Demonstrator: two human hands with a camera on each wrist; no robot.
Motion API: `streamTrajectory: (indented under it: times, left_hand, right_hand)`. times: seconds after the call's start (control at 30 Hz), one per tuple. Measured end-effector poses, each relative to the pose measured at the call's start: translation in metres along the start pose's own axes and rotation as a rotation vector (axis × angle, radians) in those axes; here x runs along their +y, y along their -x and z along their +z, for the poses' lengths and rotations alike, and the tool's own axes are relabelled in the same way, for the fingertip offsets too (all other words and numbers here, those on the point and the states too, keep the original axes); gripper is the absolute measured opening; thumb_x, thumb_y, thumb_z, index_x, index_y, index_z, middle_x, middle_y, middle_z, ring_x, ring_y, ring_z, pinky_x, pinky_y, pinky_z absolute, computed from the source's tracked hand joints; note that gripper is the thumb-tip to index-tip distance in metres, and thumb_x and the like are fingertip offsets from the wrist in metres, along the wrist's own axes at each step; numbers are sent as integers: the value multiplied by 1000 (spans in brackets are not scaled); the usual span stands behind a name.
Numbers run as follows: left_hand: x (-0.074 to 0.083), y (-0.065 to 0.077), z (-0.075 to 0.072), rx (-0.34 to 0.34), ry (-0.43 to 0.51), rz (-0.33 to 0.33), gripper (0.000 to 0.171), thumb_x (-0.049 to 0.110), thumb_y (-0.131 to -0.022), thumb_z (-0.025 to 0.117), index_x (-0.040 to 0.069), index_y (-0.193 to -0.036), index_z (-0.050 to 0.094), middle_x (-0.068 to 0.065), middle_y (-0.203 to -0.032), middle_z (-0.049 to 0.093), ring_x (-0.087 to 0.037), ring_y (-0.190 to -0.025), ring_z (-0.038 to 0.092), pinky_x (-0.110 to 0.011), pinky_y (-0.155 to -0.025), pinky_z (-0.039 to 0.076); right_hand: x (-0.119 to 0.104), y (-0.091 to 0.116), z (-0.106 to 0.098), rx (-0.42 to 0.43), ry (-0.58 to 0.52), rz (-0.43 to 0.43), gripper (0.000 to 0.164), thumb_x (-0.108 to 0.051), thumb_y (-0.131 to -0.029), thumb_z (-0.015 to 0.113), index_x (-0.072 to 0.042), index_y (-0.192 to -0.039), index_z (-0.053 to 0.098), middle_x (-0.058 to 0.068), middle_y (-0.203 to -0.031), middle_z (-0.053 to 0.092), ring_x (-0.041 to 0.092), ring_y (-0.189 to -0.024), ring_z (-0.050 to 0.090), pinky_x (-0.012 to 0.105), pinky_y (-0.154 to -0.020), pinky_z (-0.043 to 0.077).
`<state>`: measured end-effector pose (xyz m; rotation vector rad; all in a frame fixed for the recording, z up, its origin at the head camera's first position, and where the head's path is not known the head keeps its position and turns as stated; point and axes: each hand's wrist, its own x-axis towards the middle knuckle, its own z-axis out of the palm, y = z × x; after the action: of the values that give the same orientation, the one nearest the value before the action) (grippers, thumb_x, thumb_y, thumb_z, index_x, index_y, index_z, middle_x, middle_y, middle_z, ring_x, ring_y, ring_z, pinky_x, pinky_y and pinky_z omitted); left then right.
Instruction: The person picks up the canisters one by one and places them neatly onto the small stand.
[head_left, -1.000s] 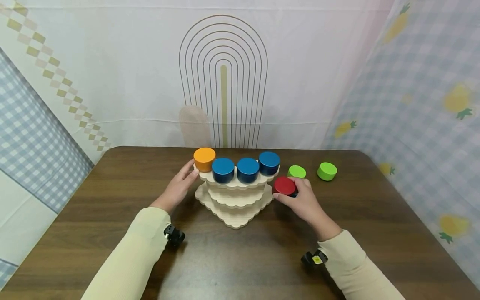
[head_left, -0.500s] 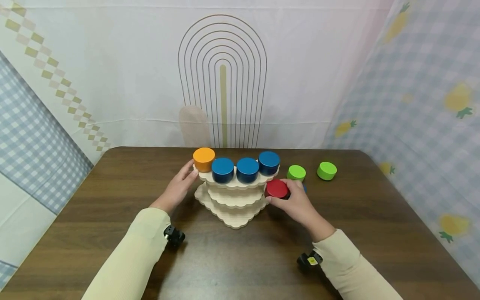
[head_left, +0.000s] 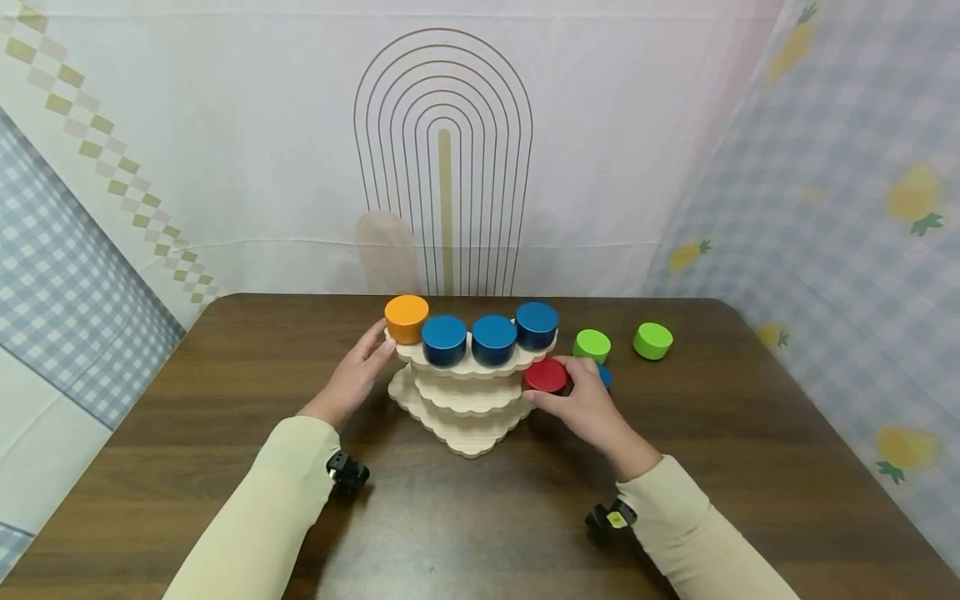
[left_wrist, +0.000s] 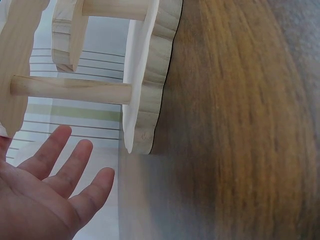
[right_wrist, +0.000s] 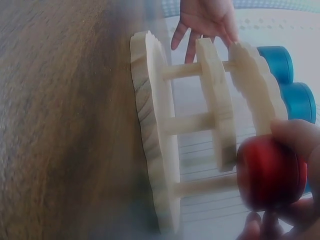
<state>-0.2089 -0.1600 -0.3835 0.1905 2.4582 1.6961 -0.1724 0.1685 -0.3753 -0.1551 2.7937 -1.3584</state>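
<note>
My right hand (head_left: 588,404) pinches a red round tin (head_left: 545,376) between thumb and fingers. The tin is beside the right end of a tiered wooden stand (head_left: 468,435) with scalloped edges, just below its top tier; in the right wrist view the red tin (right_wrist: 270,172) hangs clear of the stand's base (right_wrist: 160,130). At the opposite end, my left hand (head_left: 352,379) touches the top tier's edge, its fingers spread and fairly straight in the left wrist view. Along that top tier sit an orange tin (head_left: 407,319) and three blue tins (head_left: 493,340). Both lower tiers carry nothing visible.
Right of the stand, two green tins (head_left: 652,341) lie on the dark wooden table (head_left: 450,533). Another blue tin (head_left: 604,377) is partly hidden behind my right hand. A patterned cloth (head_left: 300,150) hangs behind the table's back edge.
My right hand has carried the red tin leftward, closer to the stand. That move uncovers part of a blue tin on the table. My left hand holds its place.
</note>
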Motion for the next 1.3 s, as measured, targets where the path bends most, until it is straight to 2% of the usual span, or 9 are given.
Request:
streamTrajectory:
  times: [0.2, 0.37, 0.63, 0.73, 1.0, 1.3]
  left_hand:
    - [-1, -1, -1, 4, -4, -5, 68, 49, -103, 35, 16, -157, 9, -23, -151, 32, -39, -136, 38, -58, -109, 29]
    - [1, 2, 0, -4, -4, -4, 68, 47, -104, 34, 15, -157, 7, -24, -151, 32, -39, -135, 38, -59, -108, 30]
    - [2, 1, 2, -2, 1, 5, 67, 46, -104, 34, 15, -157, 8, -24, -150, 33, -39, -135, 39, -58, -108, 31]
    - [1, 0, 2, 0, 1, 2, 67, 47, -103, 34, 16, -157, 9, -24, -150, 33, -38, -135, 39, -58, -108, 31]
    - [-1, -2, 2, -2, -6, -4, 69, 51, -102, 33, 16, -157, 8, -22, -151, 33, -38, -135, 39, -58, -108, 31]
    - [-2, 0, 0, 1, -5, 5, 68, 49, -103, 34, 16, -157, 9, -22, -152, 32, -38, -134, 40, -59, -108, 31]
  right_hand:
    - [-2, -2, 5, 8, -11, -8, 67, -31, -83, 76, 1, -134, 48, 17, -125, 46, 31, -117, 39, 41, -85, 51]
    - [-3, -5, 10, 19, -33, -5, 66, -31, -84, 76, 2, -134, 49, 18, -119, 48, 30, -109, 44, 34, -81, 50]
    - [-8, -7, 16, 31, -49, -17, 49, -27, -85, 76, 0, -121, 57, 14, -103, 51, 27, -96, 45, 28, -71, 44]
    - [-10, -7, 18, 32, -55, -21, 46, -26, -85, 76, 0, -119, 58, 14, -103, 51, 27, -96, 46, 29, -71, 44]
    - [-9, -8, 22, 23, -109, -14, 53, -25, -86, 74, 0, -128, 53, 14, -108, 53, 26, -96, 48, 28, -75, 45]
    - [-12, -9, 25, 22, -131, 2, 52, -23, -86, 75, 1, -125, 53, 15, -110, 52, 27, -98, 49, 31, -78, 47]
